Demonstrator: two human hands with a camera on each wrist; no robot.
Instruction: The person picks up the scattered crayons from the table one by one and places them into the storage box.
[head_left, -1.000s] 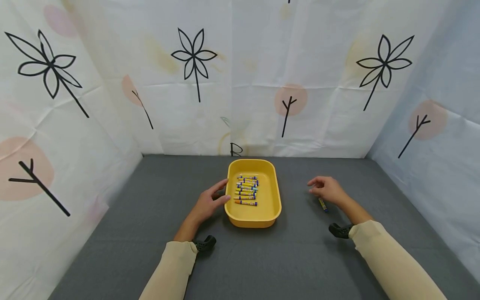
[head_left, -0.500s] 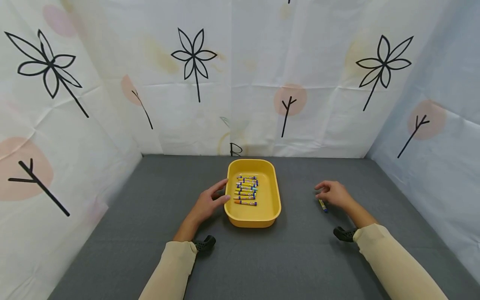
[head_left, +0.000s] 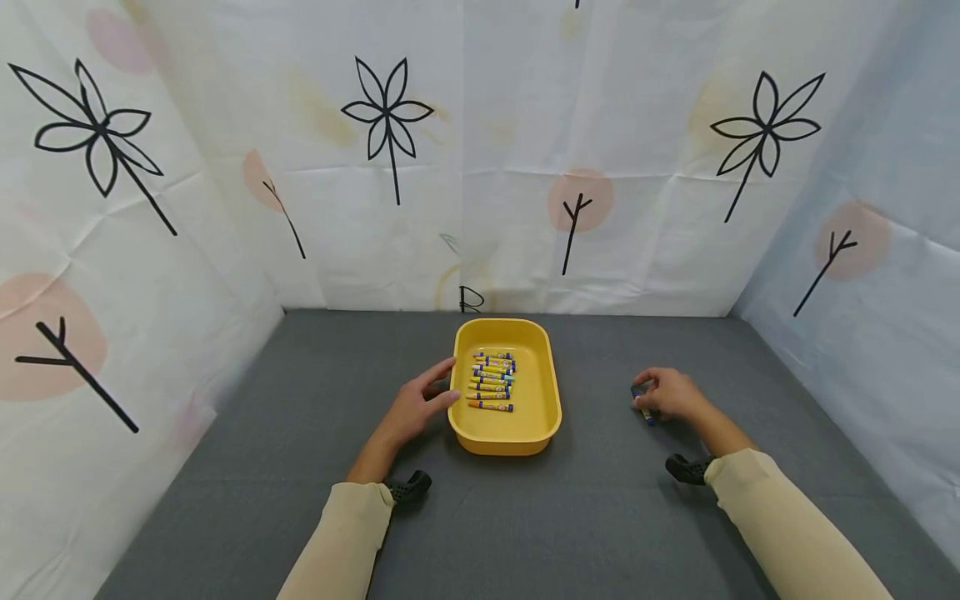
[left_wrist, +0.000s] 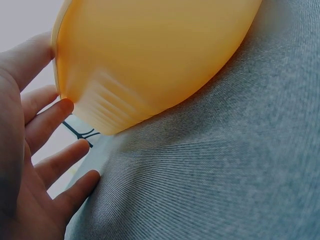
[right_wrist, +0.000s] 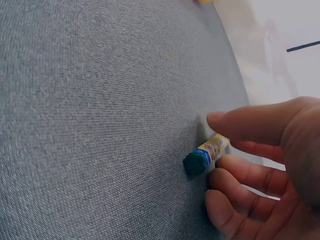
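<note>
My left hand (head_left: 408, 410) rests at the left side of a yellow tray (head_left: 525, 435), its thumb and fingertips touching the rim. In the left wrist view those fingers (left_wrist: 55, 122) are spread and loosely straight against the tray wall. Several yellow-wrapped crayons (head_left: 491, 407) lie in a column inside the tray. To the right, my right hand (head_left: 671, 394) is down at the table, holding a single crayon (right_wrist: 212, 147) between thumb and fingers. That crayon has a dark green end and a blue band; its far part is hidden by the hand.
A dark grey cloth (head_left: 517, 525) covers the table. White patterned fabric (head_left: 510, 125) hangs behind it and on both sides. Each wrist wears a black strap mount, such as the right mount (head_left: 686, 468).
My right hand shifted a little right and then down onto the loose crayon, its fingers closing around it. The left hand and the tray have stayed in place.
</note>
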